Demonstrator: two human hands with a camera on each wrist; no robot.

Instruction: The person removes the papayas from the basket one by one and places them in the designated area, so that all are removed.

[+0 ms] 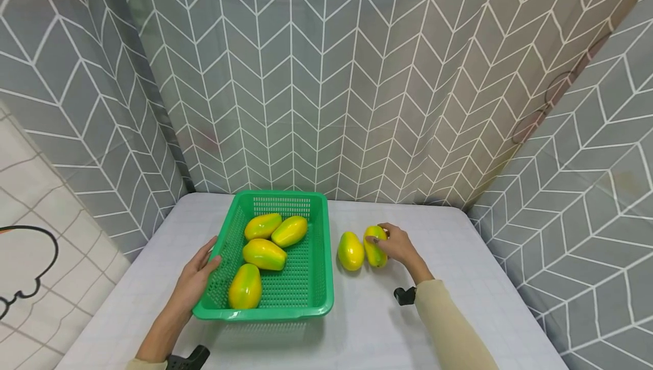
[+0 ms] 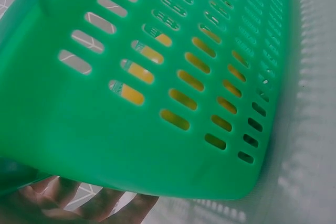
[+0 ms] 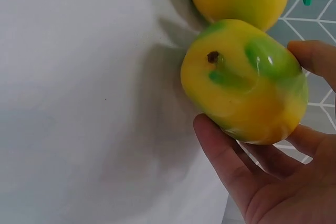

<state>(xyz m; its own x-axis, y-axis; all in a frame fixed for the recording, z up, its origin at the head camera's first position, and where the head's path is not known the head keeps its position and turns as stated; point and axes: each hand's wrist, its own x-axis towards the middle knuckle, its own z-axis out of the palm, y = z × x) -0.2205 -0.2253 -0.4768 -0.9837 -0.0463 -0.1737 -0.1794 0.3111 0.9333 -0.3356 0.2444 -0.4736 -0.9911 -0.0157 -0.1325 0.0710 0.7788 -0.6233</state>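
My left hand (image 1: 196, 273) grips the left rim of a green plastic basket (image 1: 330, 268), thumb over the edge. In the left wrist view, fingers (image 2: 100, 205) show below the slotted green wall (image 2: 105, 140). Several glossy yellow papayas with green tinges lie inside, among them one at the near left corner (image 1: 245, 288). Right of the basket, my right hand (image 1: 398, 245) holds a yellow-green papaya (image 3: 244, 85) between thumb and fingers; its brown stem spot faces the right wrist camera. Another papaya (image 1: 351, 251) lies just left of it on the table.
A white cloth covers the table (image 1: 367, 330). Grey curtains (image 1: 326, 86) with white zigzag lines stand behind and on both sides. A whitish patterned sheet (image 1: 46, 234) hangs at the left. Dark wrist cameras (image 1: 405, 296) are strapped to both wrists.
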